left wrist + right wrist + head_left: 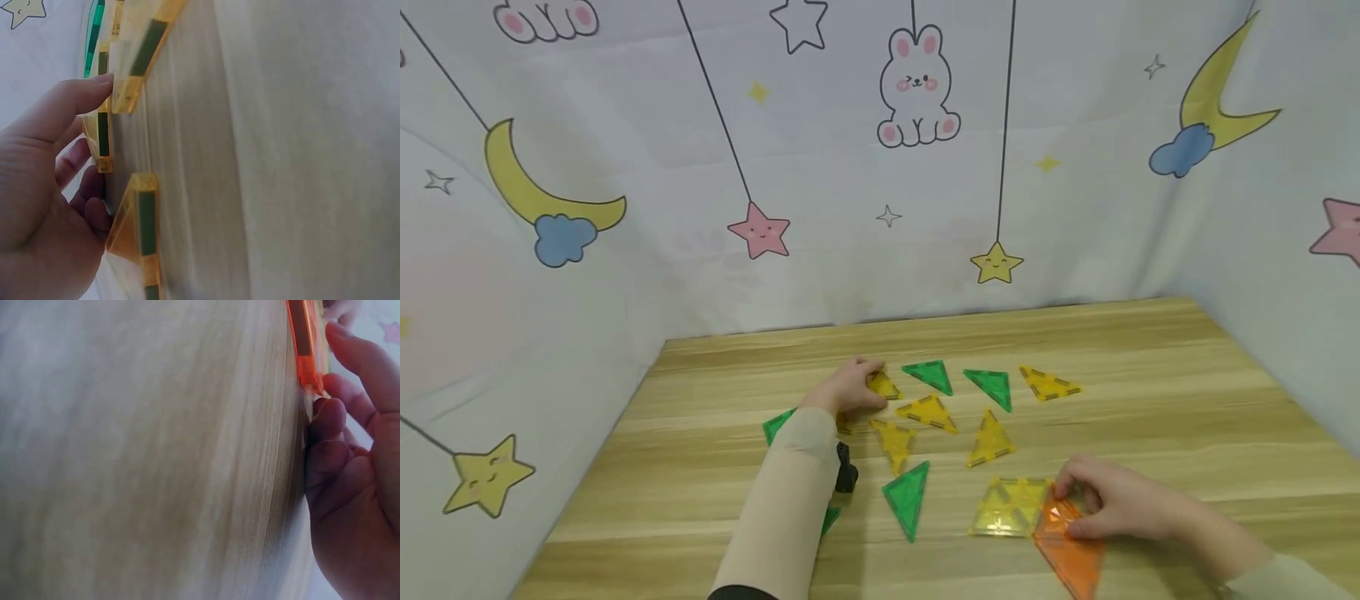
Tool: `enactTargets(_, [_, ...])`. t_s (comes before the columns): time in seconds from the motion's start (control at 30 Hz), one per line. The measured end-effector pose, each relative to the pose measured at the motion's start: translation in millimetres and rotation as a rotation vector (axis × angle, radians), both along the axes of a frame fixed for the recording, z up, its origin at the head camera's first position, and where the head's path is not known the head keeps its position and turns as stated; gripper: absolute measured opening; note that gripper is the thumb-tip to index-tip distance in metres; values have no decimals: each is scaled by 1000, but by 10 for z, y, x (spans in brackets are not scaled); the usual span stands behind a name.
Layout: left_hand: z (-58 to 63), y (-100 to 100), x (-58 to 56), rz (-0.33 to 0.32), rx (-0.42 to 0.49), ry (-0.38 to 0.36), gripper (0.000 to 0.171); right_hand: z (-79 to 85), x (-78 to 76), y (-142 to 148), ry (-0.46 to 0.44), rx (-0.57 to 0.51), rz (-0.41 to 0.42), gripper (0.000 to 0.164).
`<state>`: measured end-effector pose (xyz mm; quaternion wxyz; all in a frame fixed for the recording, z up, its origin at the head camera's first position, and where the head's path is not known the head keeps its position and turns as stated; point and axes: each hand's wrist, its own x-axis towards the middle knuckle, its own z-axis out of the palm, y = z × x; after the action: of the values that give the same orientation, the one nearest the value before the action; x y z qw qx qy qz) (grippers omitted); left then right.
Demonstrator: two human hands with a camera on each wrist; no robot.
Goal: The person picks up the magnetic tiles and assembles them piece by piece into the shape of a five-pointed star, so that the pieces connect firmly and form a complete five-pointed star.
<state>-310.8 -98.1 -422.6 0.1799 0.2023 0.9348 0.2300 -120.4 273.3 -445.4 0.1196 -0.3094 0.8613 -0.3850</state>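
Observation:
My left hand [848,388] reaches to the back of the tile group and pinches a translucent yellow triangle tile [884,385] between thumb and fingers. The left wrist view has the thumb against the edge of that yellow tile [104,134], which lies flat. Front right, my right hand [1116,500] grips orange triangle tiles [1075,560] with thumb and curled index finger. Their left side meets a block of pale yellow tiles [1011,507]. Only an edge of the orange tile [304,344] shows by the thumb in the right wrist view.
Loose yellow triangles [991,440] and green triangles [907,498] lie across the wooden table [1187,400]. My left forearm [778,508] partly covers a green tile [777,425] and a small black object [846,471]. A printed cloth [850,167] encloses the back and sides.

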Motion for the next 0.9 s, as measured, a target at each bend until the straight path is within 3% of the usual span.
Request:
enactTargets(0.2, [24,-1,-9,19,-4,-32,69,-9,-9,2,-27,0,0,31])
enactTargets(0.57, [-47,-5,-46,12,39,-60,64,9,7,1,-35,14,-4,29])
enactTargets(0.9, [-22,8,-27,68,13,-64,66,5,-4,7,-44,13,-8,30])
